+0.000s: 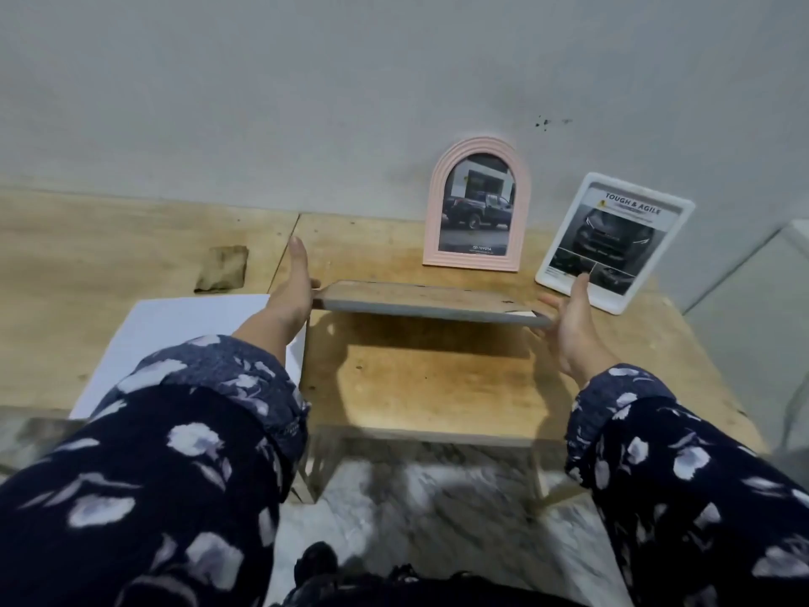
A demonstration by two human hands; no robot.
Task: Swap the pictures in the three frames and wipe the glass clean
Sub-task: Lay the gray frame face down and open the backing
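Third frame (431, 302) is held flat, edge-on to the camera, above the middle of the wooden table (437, 387); only its grey edge and a worn brownish top face show, so can't tell which side is the glass. Left hand (294, 284) presses flat against its left end, right hand (569, 324) against its right end, fingers mostly straight, frame clamped between the two palms. Shadow of it falls on the table below. Behind it, pink arched frame (477, 203) stands upright against the grey wall (306, 102) with a truck photo. Right of that, white rectangular frame (615, 240) leans back tilted, car ad inside, its lower edge partly behind the right hand. White sheet (184, 326) lies left, under the left forearm. Brown cloth (223, 268) sits further left, well apart.
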